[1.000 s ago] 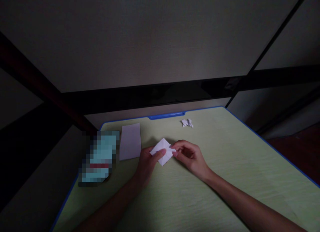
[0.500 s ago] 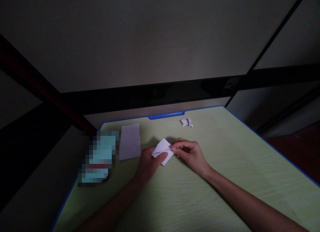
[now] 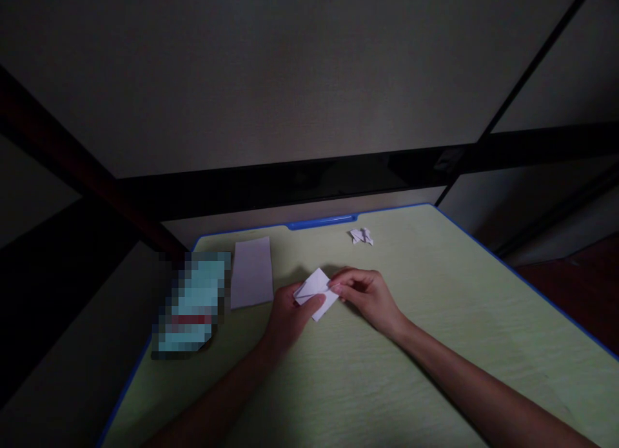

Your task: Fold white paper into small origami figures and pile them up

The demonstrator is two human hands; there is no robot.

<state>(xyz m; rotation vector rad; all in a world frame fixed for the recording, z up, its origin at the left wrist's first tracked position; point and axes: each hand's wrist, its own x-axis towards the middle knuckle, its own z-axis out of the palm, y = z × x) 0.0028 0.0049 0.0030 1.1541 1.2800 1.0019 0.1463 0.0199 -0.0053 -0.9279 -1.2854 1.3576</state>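
Note:
A small piece of folded white paper (image 3: 315,283) is held between both hands over the middle of the table. My left hand (image 3: 289,316) grips its left side, thumb pressed on top and the other fingers mostly hidden beneath. With thumb and forefinger, my right hand (image 3: 365,298) pinches the paper's right corner. Beyond the hands lies a small folded white paper figure (image 3: 362,236). To the left, a flat white sheet of paper (image 3: 252,272) rests on the table.
The pale green table (image 3: 435,370) has a blue edge and a blue pen groove (image 3: 323,222) at its far side. A pixelated turquoise object (image 3: 193,303) lies by the left edge. Behind the table stands a panelled cabinet wall (image 3: 300,80).
The folded paper's outline has gone from an opened diamond to a narrower shape as its upper layer folded over. My right fingers stay at its right corner; both hands barely shifted.

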